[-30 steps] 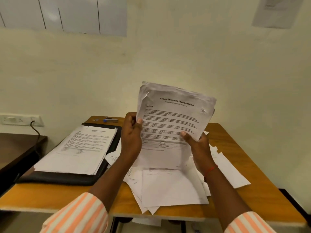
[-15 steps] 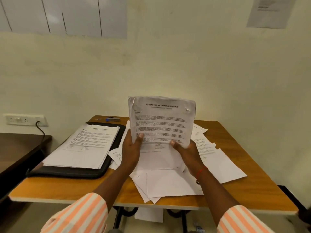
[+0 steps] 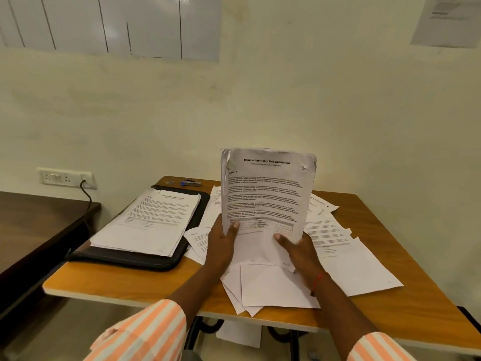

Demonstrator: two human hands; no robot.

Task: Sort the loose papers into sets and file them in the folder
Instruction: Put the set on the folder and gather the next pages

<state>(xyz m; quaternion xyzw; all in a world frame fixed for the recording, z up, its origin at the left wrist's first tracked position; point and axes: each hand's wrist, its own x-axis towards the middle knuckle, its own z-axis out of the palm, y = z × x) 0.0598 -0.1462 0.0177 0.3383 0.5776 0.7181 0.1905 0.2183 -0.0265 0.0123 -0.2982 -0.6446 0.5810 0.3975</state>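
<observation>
Now my set of papers (image 3: 265,194) has come down, upright on the loose papers (image 3: 351,261), ready to tap even, I think. I count one worktop (image 3: 390,321), many loose papers, one folder (image 3: 145,259) at the left holding one stack (image 3: 151,222), my left hand (image 3: 221,246) and right hand (image 3: 299,251) with fingers (image 3: 233,227) gripping the set, and one stapler (image 3: 191,182).

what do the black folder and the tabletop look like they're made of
Black folder: looks like leather or faux leather, matte with a slight sheen and a padded, rounded rim; which of the two is unclear. Tabletop: seems to be wood-look laminate on board, with a smooth orange-brown surface and a pale edge band.
</observation>
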